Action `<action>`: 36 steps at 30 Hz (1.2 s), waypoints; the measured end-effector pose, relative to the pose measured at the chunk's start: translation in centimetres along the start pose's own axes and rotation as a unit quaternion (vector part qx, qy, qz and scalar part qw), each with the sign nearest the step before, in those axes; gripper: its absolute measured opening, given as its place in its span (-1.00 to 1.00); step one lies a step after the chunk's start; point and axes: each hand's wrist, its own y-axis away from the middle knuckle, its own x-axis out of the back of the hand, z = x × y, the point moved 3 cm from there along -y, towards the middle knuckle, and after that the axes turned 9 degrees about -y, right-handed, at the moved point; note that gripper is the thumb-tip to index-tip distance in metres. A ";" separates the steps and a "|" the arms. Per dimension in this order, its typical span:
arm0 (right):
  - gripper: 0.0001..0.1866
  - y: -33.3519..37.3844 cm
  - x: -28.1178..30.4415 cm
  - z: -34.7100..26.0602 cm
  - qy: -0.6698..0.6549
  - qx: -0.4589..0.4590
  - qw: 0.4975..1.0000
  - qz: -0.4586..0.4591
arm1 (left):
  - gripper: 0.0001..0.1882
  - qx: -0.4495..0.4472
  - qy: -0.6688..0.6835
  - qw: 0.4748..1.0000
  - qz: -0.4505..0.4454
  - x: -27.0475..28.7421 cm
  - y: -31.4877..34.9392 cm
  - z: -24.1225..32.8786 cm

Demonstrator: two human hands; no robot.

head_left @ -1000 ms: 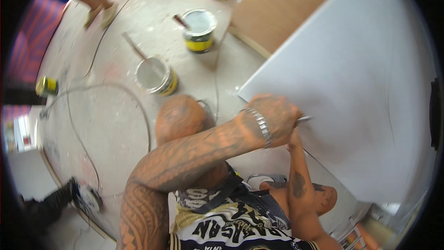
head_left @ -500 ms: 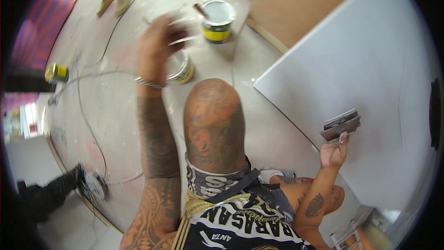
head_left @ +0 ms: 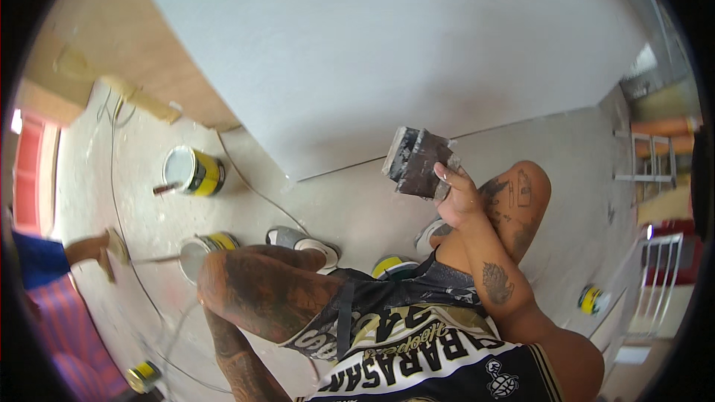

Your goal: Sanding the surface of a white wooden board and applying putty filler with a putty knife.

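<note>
My right hand (head_left: pixel 460 201) is raised in front of a large pale grey panel (head_left: pixel 387 37), apart from it. Its thumb and fingers grip a wide putty scraper (head_left: pixel 424 164), whose dark flat blade is smeared with dried pale filler. A second blade-like edge shows beside it; whether it is a separate tool I cannot tell. My left forearm (head_left: pixel 242 361) runs up behind my raised left knee, which hides the hand. Just past that knee stands an open can with a yellow band (head_left: pixel 223 240), partly covered by the knee.
Another open can (head_left: pixel 195 171) with a stick handle over its rim stands further off. A cable (head_left: pixel 257 192) trails over the floor. A small can (head_left: pixel 590 300) and metal ladder-like frames (head_left: pixel 659 283) are at right. Someone's legs (head_left: pixel 86 249) show at far left.
My view has swung right, so the panel now fills the upper middle. The left hand, earlier over the cans, has dropped behind the knee. The right hand still holds the scraper.
</note>
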 end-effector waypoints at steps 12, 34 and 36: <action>-0.60 0.5 0.2 0.2 -0.063 0.053 0.997 -0.009 | -0.42 0.023 -0.149 0.989 0.001 -11.8 -9.1 22.0; -0.66 4.9 7.0 -4.1 -0.254 0.159 0.949 0.100 | -0.44 0.058 -0.419 0.904 -0.059 -47.3 -15.0 -3.5; -0.68 5.7 7.5 -4.5 -0.243 0.186 0.940 0.148 | -0.40 0.071 -0.369 0.926 -0.043 -49.9 -15.0 -7.4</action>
